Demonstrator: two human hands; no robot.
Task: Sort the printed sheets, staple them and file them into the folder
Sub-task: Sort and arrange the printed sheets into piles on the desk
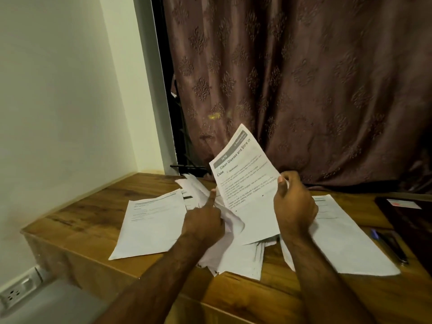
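Your right hand (295, 206) pinches the right edge of a white printed sheet headed "Clean Glasses and Store in Case" (245, 183), thumb on the printed face and fingers curled behind it. That edge grip lifts the page and tilts it toward you, probably so you can read the heading and decide which pile it belongs to. Most of the sheet lies up and to the left of the pinch, and its lower edge hangs over the loose heap of white sheets (236, 256) in the middle of the brown wooden desk (77, 218).

Your left hand (205, 220) grips a crumpled bundle of white pages (198, 190), with the thumb up along them. The bundle fans up and away from the hand, toward the curtain, likely as the unsorted remainder.

A flat white printed sheet (152, 225) lies just left of your left hand. Another white printed sheet (343, 239) lies to the right, partly under your right wrist. They look like two started piles.

A dark flat folder-like cover with a small white label (411, 225) rests at the desk's right edge, with a dark pen (390, 244) beside it. Whether it is the folder you are to file into I cannot tell. No stapler is in view, so judge the task as early sorting.
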